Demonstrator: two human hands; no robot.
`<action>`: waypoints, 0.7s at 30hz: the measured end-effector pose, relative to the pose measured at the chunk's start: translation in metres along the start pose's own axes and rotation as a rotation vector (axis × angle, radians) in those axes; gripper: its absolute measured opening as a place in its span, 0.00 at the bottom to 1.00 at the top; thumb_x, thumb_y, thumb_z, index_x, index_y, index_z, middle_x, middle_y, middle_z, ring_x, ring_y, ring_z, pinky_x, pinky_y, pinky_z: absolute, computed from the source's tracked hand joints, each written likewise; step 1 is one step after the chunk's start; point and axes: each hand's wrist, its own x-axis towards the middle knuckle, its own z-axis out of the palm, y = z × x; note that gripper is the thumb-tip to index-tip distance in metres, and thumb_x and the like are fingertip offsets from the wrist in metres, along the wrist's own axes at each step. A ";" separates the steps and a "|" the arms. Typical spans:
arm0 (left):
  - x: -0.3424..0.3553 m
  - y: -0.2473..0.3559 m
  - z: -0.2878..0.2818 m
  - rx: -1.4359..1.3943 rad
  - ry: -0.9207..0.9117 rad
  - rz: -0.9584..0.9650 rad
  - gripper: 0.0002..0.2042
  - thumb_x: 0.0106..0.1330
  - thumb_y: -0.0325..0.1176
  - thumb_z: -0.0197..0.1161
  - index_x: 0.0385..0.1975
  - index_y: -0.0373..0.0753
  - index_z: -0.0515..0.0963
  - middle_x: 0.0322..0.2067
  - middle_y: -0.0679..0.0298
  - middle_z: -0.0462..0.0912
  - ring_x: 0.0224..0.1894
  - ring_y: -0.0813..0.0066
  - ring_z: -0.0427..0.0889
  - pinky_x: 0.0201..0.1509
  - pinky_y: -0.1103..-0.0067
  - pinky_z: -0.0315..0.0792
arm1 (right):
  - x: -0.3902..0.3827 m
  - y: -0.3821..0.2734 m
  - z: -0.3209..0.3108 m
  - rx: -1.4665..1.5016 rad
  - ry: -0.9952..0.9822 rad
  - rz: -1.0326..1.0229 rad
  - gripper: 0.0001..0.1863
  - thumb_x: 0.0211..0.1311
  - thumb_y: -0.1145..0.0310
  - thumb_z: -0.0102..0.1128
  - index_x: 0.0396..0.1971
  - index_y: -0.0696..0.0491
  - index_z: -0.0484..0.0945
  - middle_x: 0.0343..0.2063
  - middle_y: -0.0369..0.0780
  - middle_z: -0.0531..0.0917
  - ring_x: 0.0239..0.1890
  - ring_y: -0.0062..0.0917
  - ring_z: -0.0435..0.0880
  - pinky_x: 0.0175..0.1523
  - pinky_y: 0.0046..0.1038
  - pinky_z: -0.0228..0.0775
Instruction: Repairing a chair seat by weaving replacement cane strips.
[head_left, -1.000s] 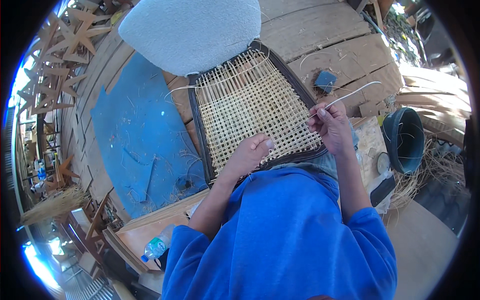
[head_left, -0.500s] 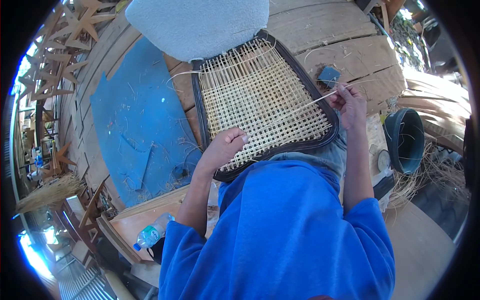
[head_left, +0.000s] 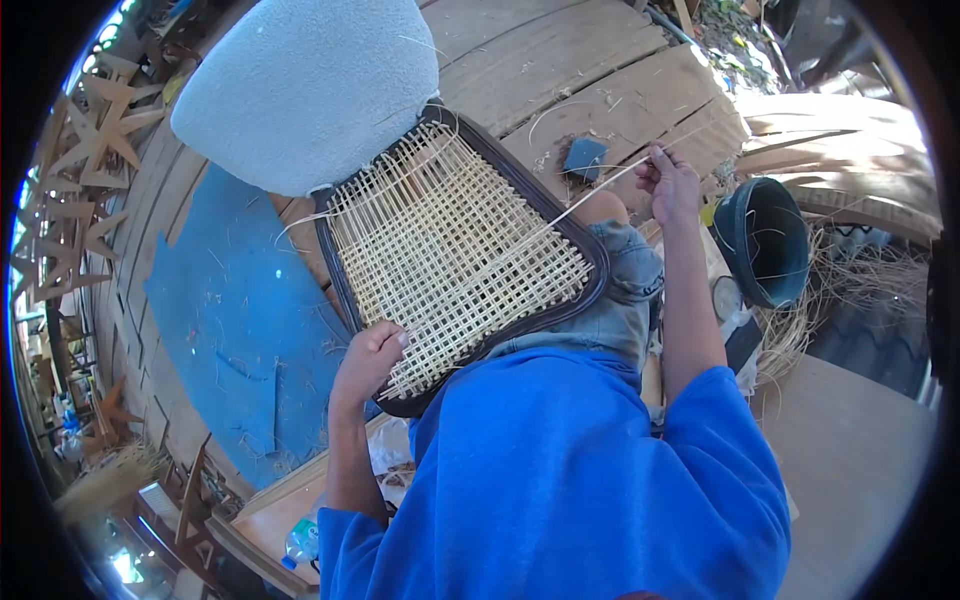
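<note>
A woven cane panel (head_left: pixel 450 240) in a dark curved wooden frame (head_left: pixel 592 265) lies against my lap. Its near part is closely woven; toward the far end the strands run mostly one way, with wider gaps. My right hand (head_left: pixel 673 186), raised beyond the frame's right side, pinches a thin cane strand (head_left: pixel 600 187) that stretches taut from the weave. At the panel's near left edge, my left hand (head_left: pixel 370 362) is closed with the thumb on top. Whatever its curled fingers hold is hidden. A pale, fabric-covered chair part (head_left: pixel 310 90) adjoins the panel's far end.
A blue sheet (head_left: pixel 230 320) with cane scraps lies on wooden planks at left. A small blue block (head_left: pixel 584 157) sits beyond the frame. To the right stand a dark bucket (head_left: pixel 765 245) and loose cane fibres (head_left: pixel 870 262). A plastic bottle (head_left: pixel 302 540) is near my left elbow.
The view has shifted, so the chair appears farther left and lower. My right hand has drawn the strand farther out from the frame. My left hand remains at the panel's near left edge.
</note>
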 end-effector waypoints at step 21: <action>0.033 0.066 0.021 0.454 0.617 0.682 0.16 0.53 0.31 0.57 0.42 0.35 0.70 0.47 0.53 0.68 0.52 0.57 0.65 0.56 0.71 0.58 | -0.051 -0.059 0.032 -0.103 -0.108 -0.115 0.08 0.59 0.69 0.49 0.36 0.55 0.70 0.24 0.37 0.73 0.25 0.20 0.74 0.27 0.19 0.67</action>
